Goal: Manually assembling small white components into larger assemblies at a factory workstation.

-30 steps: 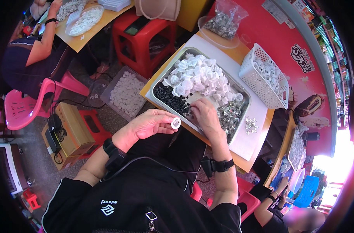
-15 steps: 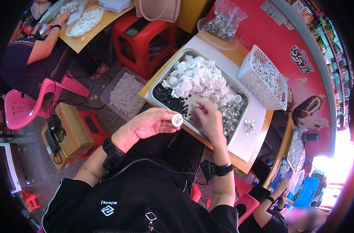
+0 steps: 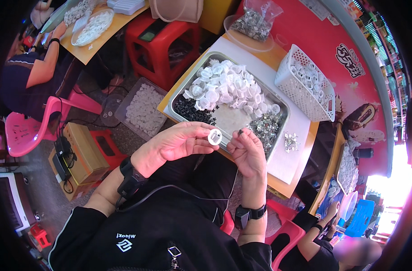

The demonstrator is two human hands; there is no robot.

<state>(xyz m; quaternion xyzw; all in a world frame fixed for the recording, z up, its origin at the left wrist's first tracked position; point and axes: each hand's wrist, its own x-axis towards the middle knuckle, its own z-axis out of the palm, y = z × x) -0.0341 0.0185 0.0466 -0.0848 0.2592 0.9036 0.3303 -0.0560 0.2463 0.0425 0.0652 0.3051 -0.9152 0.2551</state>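
White disc (image 3: 216, 137) pinched in left fingers (image 3: 197, 131), dark bit (image 3: 240, 132) in right fingers (image 3: 248, 142), gap between, near tray rim (image 3: 190, 77)

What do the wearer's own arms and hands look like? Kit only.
Left hand and right hand: no gloves. Left wristband and right wristband: black, boxy modules. Thin cable near the left one. Short black sleeves, white trim on left.

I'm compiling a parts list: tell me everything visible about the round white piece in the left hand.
The round white piece looks plastic, with a pale rim and dark details on its face too small to identify. That face is toward the camera. The left hand pinches its edge between thumb and fingers, in the air near the metal tray.
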